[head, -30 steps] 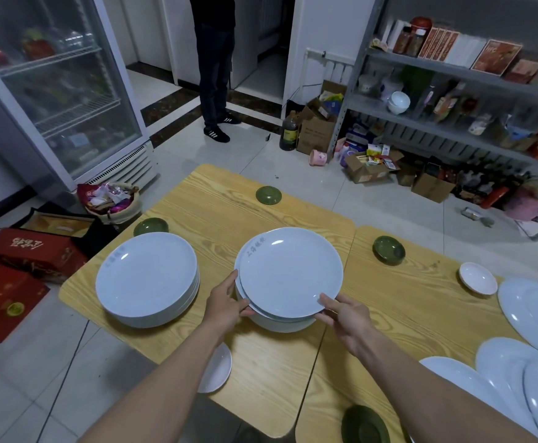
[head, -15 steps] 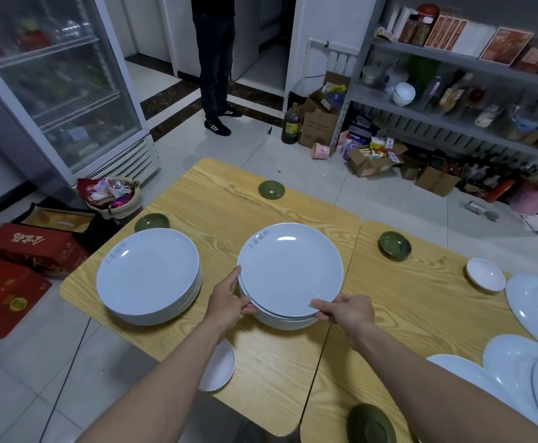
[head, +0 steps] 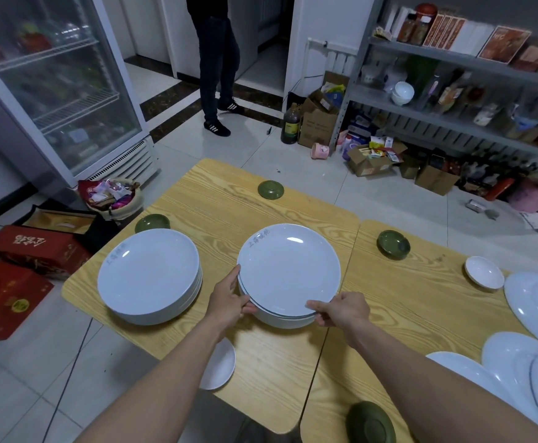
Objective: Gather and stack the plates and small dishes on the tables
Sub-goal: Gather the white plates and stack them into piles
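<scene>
While the left grip (head: 229,302) and right grip (head: 344,310) clasp the plate stack (head: 290,266), the other stack (head: 149,276) lies left, nearer the left grip.

Your left hand (head: 229,298) and right hand (head: 344,310) grip the near rim of a stack of white plates (head: 290,270), one on each side, fingers curled at its edge. The stack rests on the wooden desk (head: 222,193). Left of your left hand stands a second plate stack (head: 147,273), apart from the first. Beside your left forearm, a small white dish (head: 219,366) overhangs the desk's near edge. Right of your right hand, on the adjoining desk (head: 421,302), lie a green dish (head: 393,245), a white saucer (head: 484,272) and several large white plates (head: 536,302), overlapping.
</scene>
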Tool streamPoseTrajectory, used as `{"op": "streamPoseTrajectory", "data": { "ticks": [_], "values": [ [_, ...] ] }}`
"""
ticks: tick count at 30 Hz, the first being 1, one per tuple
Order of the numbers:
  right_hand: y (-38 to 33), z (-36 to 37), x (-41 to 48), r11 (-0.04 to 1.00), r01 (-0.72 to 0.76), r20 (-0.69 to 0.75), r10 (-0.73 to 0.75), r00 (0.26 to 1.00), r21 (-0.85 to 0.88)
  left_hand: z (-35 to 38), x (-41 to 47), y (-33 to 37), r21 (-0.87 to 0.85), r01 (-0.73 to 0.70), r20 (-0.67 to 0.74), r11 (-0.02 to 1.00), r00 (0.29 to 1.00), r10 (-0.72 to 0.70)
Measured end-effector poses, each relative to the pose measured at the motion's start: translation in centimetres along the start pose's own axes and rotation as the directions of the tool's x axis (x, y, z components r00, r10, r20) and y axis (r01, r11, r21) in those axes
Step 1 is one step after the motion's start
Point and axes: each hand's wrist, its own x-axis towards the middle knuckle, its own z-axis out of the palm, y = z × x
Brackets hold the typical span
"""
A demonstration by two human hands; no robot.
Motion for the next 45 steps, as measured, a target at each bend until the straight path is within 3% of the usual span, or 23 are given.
{"op": "streamPoseTrajectory", "data": {
  "ticks": [5,8,11,13,17,21,25,30,38,45],
  "values": [
    [0.2,-0.2,0.0,0.994,0.024,0.001,-0.024,1.000,-0.108,-0.2,0.6,0.2,0.111,0.013,-0.034,0.994,0.999,-0.010],
    [0.3,-0.6,0.2,0.968,0.080,-0.025,-0.088,0.996,-0.240,-0.4,0.9,0.7,0.325,-0.063,-0.061,0.944,0.994,0.087],
    [0.1,-1.7,-0.4,0.873,0.197,-0.020,-0.230,0.973,-0.447,-0.4,0.7,1.7,0.552,-0.104,-0.077,0.827,0.982,0.175],
    [-0.3,-2.9,-1.0,0.762,0.279,0.028,-0.324,0.946,-0.584,0.2,0.3,2.9,0.704,-0.171,0.003,0.690,0.971,0.238],
    [-0.6,-5.9,-2.3,0.369,0.354,0.186,-0.419,0.889,-0.860,3.3,-1.0,5.6,0.910,-0.357,0.272,0.212,0.898,0.346],
    [0.0,-9.9,-3.8,0.230,0.300,0.170,-0.455,0.874,-0.926,8.6,-3.5,7.3,0.885,-0.462,0.420,0.049,0.841,0.342],
    [2.1,-15.9,-5.4,0.224,0.209,0.080,-0.478,0.875,-0.952,14.9,-6.8,8.1,0.859,-0.507,0.498,-0.076,0.790,0.357],
    [7.0,-25.0,-7.4,0.286,0.153,-0.012,-0.501,0.865,-0.946,23.1,-12.1,7.3,0.835,-0.534,0.539,-0.129,0.752,0.379],
    [16.6,-37.7,-10.0,0.385,0.115,-0.086,-0.467,0.880,-0.916,35.2,-20.5,3.4,0.817,-0.566,0.566,-0.112,0.747,0.350],
    [21.0,-43.1,-8.7,0.521,0.075,-0.158,-0.388,0.908,-0.850,42.1,-21.6,2.0,0.792,-0.606,0.597,-0.072,0.743,0.302]
  ]
}}
